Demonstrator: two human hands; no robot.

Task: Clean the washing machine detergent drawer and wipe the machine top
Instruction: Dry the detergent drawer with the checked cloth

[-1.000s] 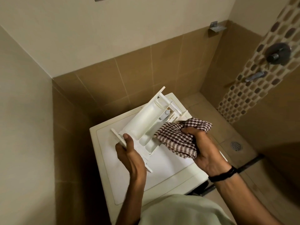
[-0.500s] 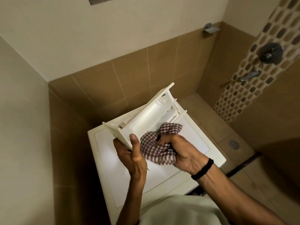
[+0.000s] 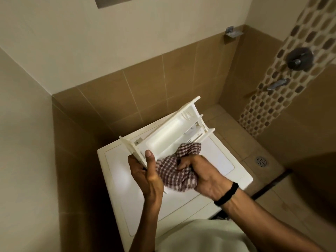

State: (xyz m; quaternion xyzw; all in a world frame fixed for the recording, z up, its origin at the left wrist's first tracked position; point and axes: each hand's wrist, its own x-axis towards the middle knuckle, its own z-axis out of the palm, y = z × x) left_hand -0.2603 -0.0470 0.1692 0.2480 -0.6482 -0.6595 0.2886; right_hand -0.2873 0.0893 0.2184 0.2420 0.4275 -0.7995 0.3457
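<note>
The white plastic detergent drawer (image 3: pixel 169 131) is out of the machine and held tilted in the air above the white washing machine top (image 3: pixel 123 180). My left hand (image 3: pixel 145 171) grips the drawer's front panel, thumb on the near face. My right hand (image 3: pixel 201 177) holds a bunched brown-and-white checked cloth (image 3: pixel 178 170) and presses it against the drawer's near lower side. The cloth hides part of that side, and a corner of it sticks up by the drawer's compartments.
The machine stands in a corner between a plain wall on the left and brown tiled walls behind. To the right lies a tiled shower floor with a round drain (image 3: pixel 261 160), a shower valve (image 3: pixel 300 59) and a spout (image 3: pixel 277 84) on the mosaic strip.
My right hand with the cloth has slid from the drawer's far end toward its front panel, close to my left hand. The drawer has tipped a little and stays in my left hand.
</note>
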